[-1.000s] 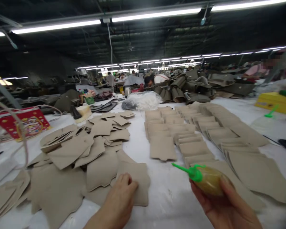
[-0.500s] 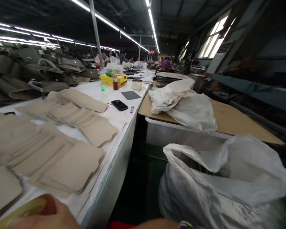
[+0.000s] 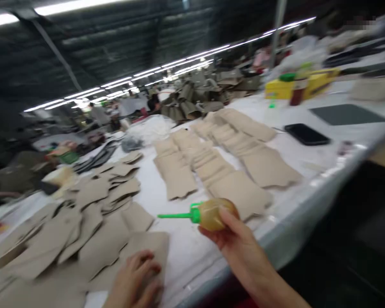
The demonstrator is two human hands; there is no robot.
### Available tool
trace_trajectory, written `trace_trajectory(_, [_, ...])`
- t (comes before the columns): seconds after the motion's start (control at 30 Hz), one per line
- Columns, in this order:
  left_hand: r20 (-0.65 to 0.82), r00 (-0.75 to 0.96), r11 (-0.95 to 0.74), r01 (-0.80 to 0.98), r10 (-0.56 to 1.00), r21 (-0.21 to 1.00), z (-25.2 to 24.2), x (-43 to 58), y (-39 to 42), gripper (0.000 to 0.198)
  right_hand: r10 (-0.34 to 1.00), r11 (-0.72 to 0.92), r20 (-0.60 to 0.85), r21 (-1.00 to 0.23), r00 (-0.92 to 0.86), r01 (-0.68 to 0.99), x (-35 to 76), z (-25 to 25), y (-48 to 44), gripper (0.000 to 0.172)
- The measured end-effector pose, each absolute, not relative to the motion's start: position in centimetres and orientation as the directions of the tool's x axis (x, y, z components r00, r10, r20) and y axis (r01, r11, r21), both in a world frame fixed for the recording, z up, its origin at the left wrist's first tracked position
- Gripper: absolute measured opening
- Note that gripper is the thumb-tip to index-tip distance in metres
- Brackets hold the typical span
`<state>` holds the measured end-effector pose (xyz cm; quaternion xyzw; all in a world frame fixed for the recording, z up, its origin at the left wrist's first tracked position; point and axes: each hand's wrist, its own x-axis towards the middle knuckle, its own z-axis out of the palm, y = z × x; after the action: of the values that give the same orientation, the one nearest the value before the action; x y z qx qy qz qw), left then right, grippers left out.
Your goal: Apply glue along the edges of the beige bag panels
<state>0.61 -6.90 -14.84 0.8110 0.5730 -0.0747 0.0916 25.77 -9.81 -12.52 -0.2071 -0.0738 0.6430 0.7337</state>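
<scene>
My right hand (image 3: 234,239) grips a small yellowish squeeze bottle (image 3: 214,213) with a long green nozzle that points left over the white table (image 3: 192,252). My left hand (image 3: 133,280) lies near the bottom edge with curled fingers pressed on a beige cut fabric piece (image 3: 144,252). A loose heap of the same beige pieces (image 3: 83,222) spreads to its left. Neat overlapping rows of beige pieces (image 3: 218,158) lie beyond the bottle. The picture is blurred by motion.
A black phone (image 3: 306,134) and a dark grey mat (image 3: 346,114) lie at the right of the table. A yellow box (image 3: 304,85) with a brown bottle stands behind them. Olive bags (image 3: 192,100) pile up at the back. People work far off.
The view swung right to a white sack and cardboard beside the table, then back left. Both hands are in sight again, with the bottle's nozzle now level and pointing left.
</scene>
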Motion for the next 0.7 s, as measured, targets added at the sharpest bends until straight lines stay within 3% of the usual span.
trace_trajectory(0.1, [-0.212, 0.297, -0.267, 0.950, 0.931, 0.158, -14.4, -0.4, -8.9, 0.062, 0.942, 0.062, -0.258, -0.499, 0.216, -0.864, 25.5, -13.0, -7.9, 0.039])
trace_trajectory(0.2, [-0.255, 0.337, -0.278, 0.930, 0.907, 0.240, -14.5, -0.5, -8.7, 0.085, 0.944, 0.008, -0.266, -0.572, 0.194, -0.820, 24.9, -12.6, -7.1, 0.042])
trace_trajectory(0.3, [-0.242, 0.422, -0.332, 0.881, 0.874, 0.336, -13.7, -1.6, -8.3, 0.067, 0.948, -0.027, -0.263, -0.627, 0.179, -0.778, 24.2, -12.1, -6.7, 0.044])
trace_trajectory(0.37, [-0.178, 0.401, -0.322, 0.879, 0.899, 0.353, -12.8, -2.3, -8.3, 0.039, 0.953, -0.038, -0.248, -0.672, 0.176, -0.740, 23.7, -11.9, -6.4, 0.047])
trace_trajectory(0.43, [-0.137, 0.331, -0.267, 0.897, 0.934, 0.351, -12.1, -2.3, -8.3, 0.027, 0.957, -0.034, -0.226, -0.715, 0.184, -0.699, 23.3, -12.0, -6.0, 0.050])
trace_trajectory(0.57, [-0.166, 0.204, -0.129, 0.917, 0.965, 0.377, -12.4, -0.5, -8.3, 0.036, 0.961, -0.020, -0.181, -0.802, 0.211, -0.597, 23.5, -12.9, -5.8, 0.056])
trace_trajectory(0.7, [-0.191, 0.191, -0.116, 0.931, 0.963, 0.346, -13.2, 1.1, -8.0, 0.038, 0.981, -0.004, -0.082, -0.914, 0.176, -0.405, 25.2, -14.0, -6.4, 0.061])
